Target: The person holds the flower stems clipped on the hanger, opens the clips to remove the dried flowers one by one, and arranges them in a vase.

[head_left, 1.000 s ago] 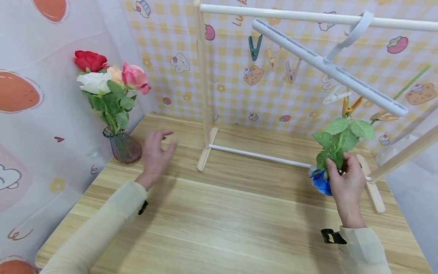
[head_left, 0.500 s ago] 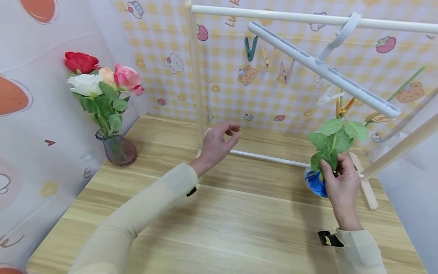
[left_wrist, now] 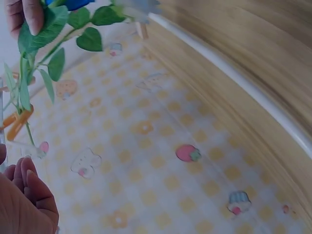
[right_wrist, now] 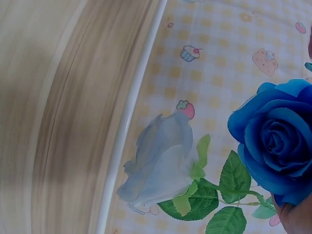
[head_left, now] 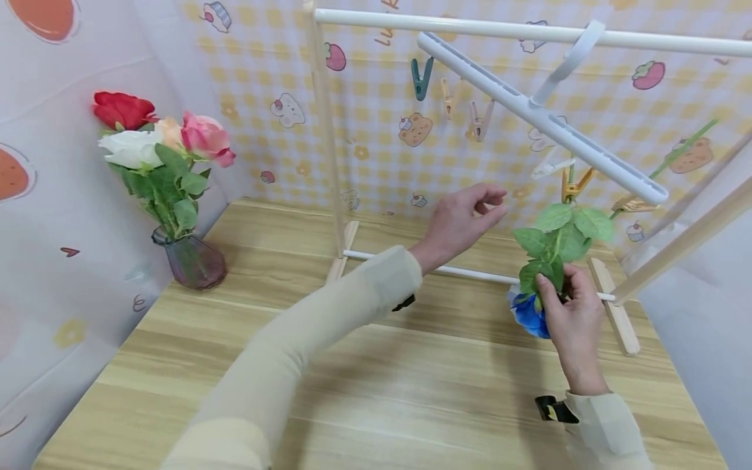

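Observation:
A blue rose hangs head down, its leafy stem running up to a yellow clothespin on the grey hanger. My right hand pinches the stem close to the bloom. In the right wrist view a pale bluish-white rose hangs beside the blue bloom. My left hand is in the air left of the leaves, its fingers loosely bent and nothing in them. The left wrist view has that hand just below the yellow clip, apart from it.
Over the wooden table stands a rack with a white top rail and a low white bar. Green, pink and white clothespins also hang from the hanger. A purple glass vase of roses stands left.
My left hand has moved right, from beside the vase across to near the hanging leaves. My right hand keeps its hold on the blue rose's stem. The view has shifted slightly.

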A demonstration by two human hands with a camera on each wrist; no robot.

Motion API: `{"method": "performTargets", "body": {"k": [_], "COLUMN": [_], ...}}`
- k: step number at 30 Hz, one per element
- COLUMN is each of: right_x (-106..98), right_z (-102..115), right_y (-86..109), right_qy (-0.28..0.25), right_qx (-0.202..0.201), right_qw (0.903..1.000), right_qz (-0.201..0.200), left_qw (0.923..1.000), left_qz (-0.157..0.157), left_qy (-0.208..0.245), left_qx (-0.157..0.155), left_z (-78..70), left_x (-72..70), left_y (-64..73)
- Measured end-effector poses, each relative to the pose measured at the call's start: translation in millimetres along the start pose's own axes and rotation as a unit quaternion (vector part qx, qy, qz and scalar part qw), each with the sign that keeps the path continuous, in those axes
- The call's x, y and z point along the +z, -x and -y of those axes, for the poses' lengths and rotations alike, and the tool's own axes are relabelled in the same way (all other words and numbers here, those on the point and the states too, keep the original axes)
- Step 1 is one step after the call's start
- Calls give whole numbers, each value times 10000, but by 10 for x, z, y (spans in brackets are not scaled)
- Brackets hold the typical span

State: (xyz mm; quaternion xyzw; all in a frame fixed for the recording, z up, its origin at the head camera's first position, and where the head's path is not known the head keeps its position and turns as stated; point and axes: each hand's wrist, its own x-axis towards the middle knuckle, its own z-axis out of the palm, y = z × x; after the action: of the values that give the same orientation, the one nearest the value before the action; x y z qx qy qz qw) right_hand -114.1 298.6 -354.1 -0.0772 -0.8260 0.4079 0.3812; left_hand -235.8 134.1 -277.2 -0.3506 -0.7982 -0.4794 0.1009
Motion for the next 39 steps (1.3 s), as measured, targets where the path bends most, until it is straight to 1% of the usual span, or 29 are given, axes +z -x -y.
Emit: {"method": "performTargets", "body": {"k": [4,7,9,12,16,20,24,26,29,33,37,39], "right_x": [18,24,28,29,24,18,15,25,31,29,23,23], "right_z": [18,33,34,47,47,47,42,36,33,48,65,64], "right_y": [6,11,12,15,27,31,40,50,58,51,52,55], "right_qy": [-92,-120,-121,-127,-91,-59,-42,-16,-14,-51,-20,-13], "right_qx": [6,-41,-108,-184,-334,-496,-631,-702,-723,-699,-777,-784], "right_qw": [10000,9999,9999,9997,9994,9988,9980,9975,9974,9975,9969,9969], "right_qz": [36,46,35,33,24,0,-15,-33,-43,-78,-103,-81], "left_qw": [9989,9981,9978,9972,9951,9918,9861,9834,9799,9767,9759,9770], "left_qz": [94,78,73,169,315,265,221,195,141,63,-36,-87], "left_qy": [407,422,328,106,-122,-269,-475,-641,-872,-1111,-1218,-1216], "left_qx": [-230,-452,-564,-727,-925,-1218,-1577,-1684,-1787,-1837,-1808,-1750], "left_z": [-144,-243,-309,-399,-464,-501,-561,-583,-616,-648,-656,-655], "left_x": [168,269,318,368,414,466,526,547,575,601,611,614], "left_y": [-166,-275,-343,-423,-480,-524,-567,-588,-617,-646,-658,-660]}}
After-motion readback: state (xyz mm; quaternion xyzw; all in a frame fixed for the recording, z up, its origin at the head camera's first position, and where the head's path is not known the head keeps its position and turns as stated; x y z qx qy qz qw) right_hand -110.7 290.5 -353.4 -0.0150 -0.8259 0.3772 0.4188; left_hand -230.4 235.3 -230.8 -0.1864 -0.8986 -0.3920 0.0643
